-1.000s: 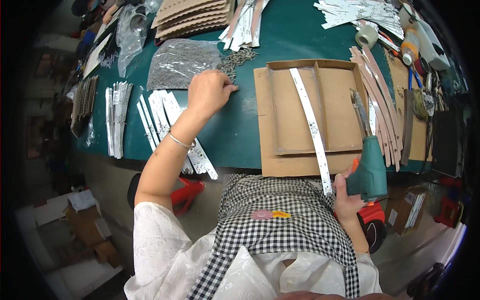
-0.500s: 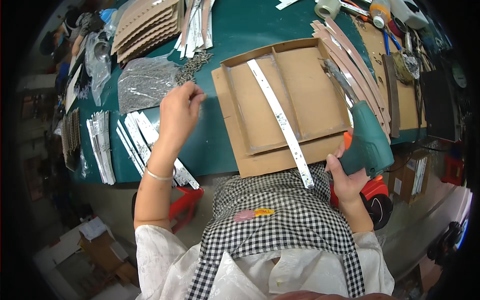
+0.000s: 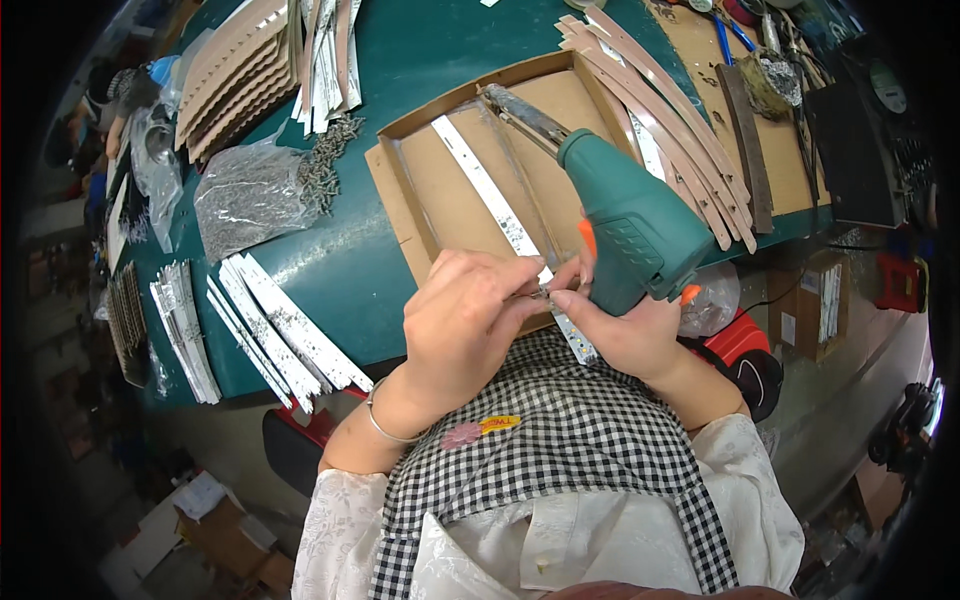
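My right hand (image 3: pixel 640 335) is closed around a green pistol-shaped power tool (image 3: pixel 635 215) with an orange trigger and a long, grimy metal shaft. Its thumb and a fingertip meet the fingers of my left hand (image 3: pixel 460 310) over a white strip circuit board (image 3: pixel 485 195). The left fingers are pinched together; a tiny piece seems to sit between the fingertips, too small to make out. Lying at a slant, the strip crosses a shallow brown cardboard tray (image 3: pixel 405 190) with a divider, and its near end overhangs toward my checked apron. Fingers hide part of the strip.
On the green table (image 3: pixel 420 40), small metal pieces (image 3: pixel 325 165) spill beside a filled clear bag (image 3: pixel 245 205). Bundles of white strips (image 3: pixel 290 330) lie front left. Scalloped brown boards (image 3: pixel 240 70) are stacked behind. Curved pinkish strips (image 3: pixel 670 130) flank the tray's right side.
My left hand has come from beside the small metal pieces to the strip, meeting my right fingers. The tool has moved left over the tray. The whole view has shifted somewhat.
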Demonstrator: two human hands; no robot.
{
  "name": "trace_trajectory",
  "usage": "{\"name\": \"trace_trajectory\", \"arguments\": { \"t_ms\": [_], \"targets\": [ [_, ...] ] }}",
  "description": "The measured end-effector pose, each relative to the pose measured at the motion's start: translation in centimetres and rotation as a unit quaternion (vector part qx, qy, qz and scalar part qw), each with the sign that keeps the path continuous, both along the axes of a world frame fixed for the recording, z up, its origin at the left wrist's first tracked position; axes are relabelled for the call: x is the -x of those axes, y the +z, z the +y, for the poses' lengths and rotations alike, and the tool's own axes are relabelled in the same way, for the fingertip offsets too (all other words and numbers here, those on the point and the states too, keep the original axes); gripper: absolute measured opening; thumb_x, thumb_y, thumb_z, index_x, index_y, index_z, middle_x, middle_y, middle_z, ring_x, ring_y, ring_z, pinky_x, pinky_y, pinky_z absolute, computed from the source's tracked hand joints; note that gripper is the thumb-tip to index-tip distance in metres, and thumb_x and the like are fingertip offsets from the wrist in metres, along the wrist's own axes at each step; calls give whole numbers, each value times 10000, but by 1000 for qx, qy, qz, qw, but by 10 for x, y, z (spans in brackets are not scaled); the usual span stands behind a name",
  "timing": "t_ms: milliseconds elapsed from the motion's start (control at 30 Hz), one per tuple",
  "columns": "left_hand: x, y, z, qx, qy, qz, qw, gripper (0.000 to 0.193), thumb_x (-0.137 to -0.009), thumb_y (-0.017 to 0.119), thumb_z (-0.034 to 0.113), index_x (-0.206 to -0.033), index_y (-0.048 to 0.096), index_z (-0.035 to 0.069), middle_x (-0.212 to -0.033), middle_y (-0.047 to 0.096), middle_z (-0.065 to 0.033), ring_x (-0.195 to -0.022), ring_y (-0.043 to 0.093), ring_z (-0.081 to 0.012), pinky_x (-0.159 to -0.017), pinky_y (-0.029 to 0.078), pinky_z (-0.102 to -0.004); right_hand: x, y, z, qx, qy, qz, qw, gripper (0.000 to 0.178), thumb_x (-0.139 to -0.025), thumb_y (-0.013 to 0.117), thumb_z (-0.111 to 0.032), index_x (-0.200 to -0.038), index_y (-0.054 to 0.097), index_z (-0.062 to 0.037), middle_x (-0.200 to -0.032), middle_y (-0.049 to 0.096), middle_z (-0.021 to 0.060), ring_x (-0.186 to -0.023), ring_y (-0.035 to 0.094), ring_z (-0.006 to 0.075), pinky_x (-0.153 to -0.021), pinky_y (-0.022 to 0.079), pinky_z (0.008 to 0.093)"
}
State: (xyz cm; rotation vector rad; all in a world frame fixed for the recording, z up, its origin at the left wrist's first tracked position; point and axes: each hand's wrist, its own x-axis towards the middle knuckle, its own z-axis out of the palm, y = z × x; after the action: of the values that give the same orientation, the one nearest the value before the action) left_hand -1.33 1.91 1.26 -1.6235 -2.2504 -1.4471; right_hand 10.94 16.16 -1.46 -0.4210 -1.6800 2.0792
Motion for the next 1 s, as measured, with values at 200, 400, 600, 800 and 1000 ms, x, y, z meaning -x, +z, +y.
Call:
{"name": "trace_trajectory", "arguments": {
  "t_ms": [200, 400, 600, 800, 1000],
  "targets": [
    [-1, -6, 5, -20, -24, 52, 998, 461, -625, 876, -32, -1038, 682, 33, -831, 705, -76, -739, 677, -220, -657, 508, -322, -4, -4, 5, -57, 62, 2, 996, 688, -824, 665, 188, -1430, 374, 40, -971, 506, 63, -922, 659, 197, -789, 557, 314],
    [0, -6, 5, 9, -37, -11, 999, 294, -642, 867, -17, -895, 723, 19, -805, 716, -81, -740, 683, -230, -668, 521, -325, -6, -13, 7, -71, 63, 8, 995, 671, -838, 637, 190, -1429, 365, 27, -976, 513, 67, -902, 647, 172, -779, 555, 307],
    [-1, -16, -1, -12, -27, -177, 984, 197, -657, 840, -51, -820, 747, 5, -801, 749, -88, -715, 692, -219, -679, 533, -319, -5, -12, 5, -175, 35, -73, 981, 295, -829, 728, 66, -1085, 594, 7, -892, 645, 58, -786, 652, 138, -690, 527, 266],
    [31, -28, -4, 57, 77, -9, 995, 169, -691, 816, -49, -812, 752, 50, -810, 749, -53, -735, 685, -187, -743, 479, -313, -8, -23, 13, -245, -1, -49, 968, 99, -891, 692, 31, -941, 617, -12, -877, 634, 44, -758, 588, 110, -665, 473, 263],
    [44, -48, 1, 83, 135, 38, 987, 153, -732, 794, -18, -812, 765, 108, -797, 737, 4, -771, 672, -150, -875, 409, -341, -10, -25, 11, -181, -6, -32, 983, 86, -905, 677, 46, -939, 618, -7, -831, 614, 28, -721, 565, 84, -632, 451, 250]
  ]
}}
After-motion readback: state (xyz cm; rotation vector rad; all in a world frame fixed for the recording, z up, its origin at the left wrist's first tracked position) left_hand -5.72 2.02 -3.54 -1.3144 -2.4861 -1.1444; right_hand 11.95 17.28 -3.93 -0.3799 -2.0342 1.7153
